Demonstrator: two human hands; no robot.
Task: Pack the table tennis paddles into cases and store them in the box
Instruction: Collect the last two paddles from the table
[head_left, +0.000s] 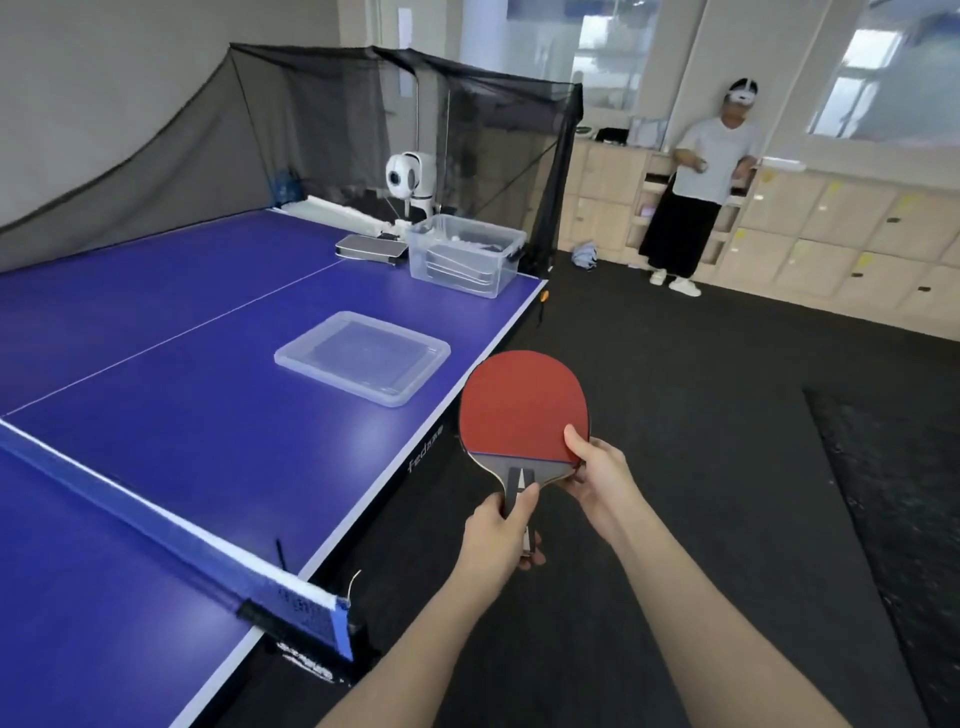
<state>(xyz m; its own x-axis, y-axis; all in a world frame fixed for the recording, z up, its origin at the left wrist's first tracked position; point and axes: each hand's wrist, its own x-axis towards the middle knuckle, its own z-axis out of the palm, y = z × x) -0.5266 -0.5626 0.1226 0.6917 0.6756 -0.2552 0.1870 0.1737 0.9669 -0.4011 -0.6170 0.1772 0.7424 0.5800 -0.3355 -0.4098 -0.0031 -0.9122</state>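
On the blue table (208, 364) the clear box (503, 248) seems to hold some cases (460, 266), with another case (370, 248) beside it. Off the table's edge, the left hand (498, 535) grips the paddle (522, 405) by its handle and the right hand (597, 467) pinches its blade; it is not yet cased.

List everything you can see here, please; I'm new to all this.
red-rubber table tennis paddle with wooden handle: one, red, held beyond the table's right edge
blue table tennis table: one, blue, left half of view
blue-black table net: one, across the near table
clear plastic storage box: one, transparent, far right table corner, flat cases inside
clear plastic lid: one, transparent, flat on table, nearer than box
flat grey paddle case: one, grey, left of box
white ball machine: one, white, far end
black catch net: one, around far end
standing person: one, by beige lockers
left hand: grips handle
right hand: pinches blade edge
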